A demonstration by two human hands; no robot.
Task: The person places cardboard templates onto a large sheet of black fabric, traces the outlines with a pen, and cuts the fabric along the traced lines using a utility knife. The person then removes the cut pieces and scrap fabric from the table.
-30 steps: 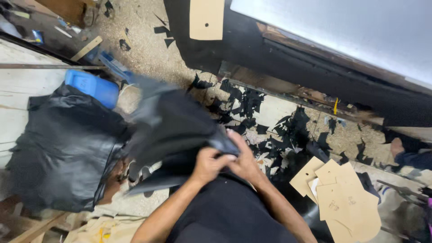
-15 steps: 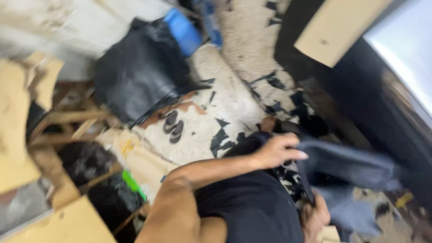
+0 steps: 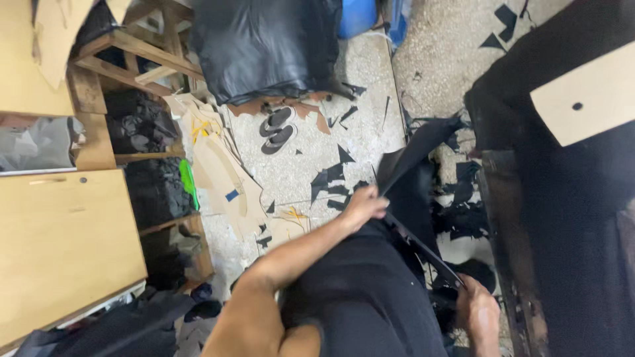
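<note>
1. Black leather sheet [image 3: 413, 192] stretched between both hands; long axis runs 11 to 5 o'clock.
2. Left hand [image 3: 362, 206] closed on its upper edge.
3. Right hand [image 3: 477, 314] gripping the lower end, nearer the body.
4. Sandals [image 3: 278, 129] at 11 o'clock, well apart.

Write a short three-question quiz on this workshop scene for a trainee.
1. True or false: both the left hand and the right hand grip the black leather sheet.
2. Which lies on the speckled floor beside the big heap of black leather? A) a pair of sandals B) a hammer C) a bucket
3. What colour is the container at the top, behind the heap?

Key
1. True: each hand holds an edge of the sheet.
2. A: the pair of sandals.
3. Blue.
</note>
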